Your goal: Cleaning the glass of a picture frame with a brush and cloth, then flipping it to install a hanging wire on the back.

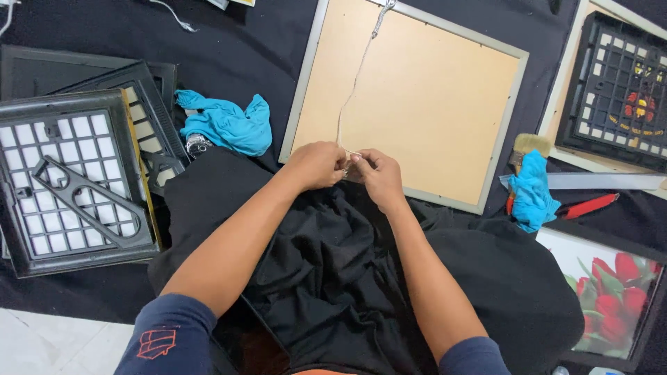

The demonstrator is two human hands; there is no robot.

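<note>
Both hands, left hand and right hand, pinch the cord's near end; the cord runs away over the frame backing.

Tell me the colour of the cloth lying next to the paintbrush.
Bright turquoise blue cloth, beside the paintbrush; seen in the head view.

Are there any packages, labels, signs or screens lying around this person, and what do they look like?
No packages, signs or screens show.
Sleeve emblem: small orange outline design on the dark blue sleeve, bottom left.
Flower print: glossy rectangular picture of red tulips with green leaves, bottom right.
Flower picture behind a black grid frame: red and yellow, top right.
Both hands, left hand and right hand, pinch a pale string over a frame's tan backing board.
</note>
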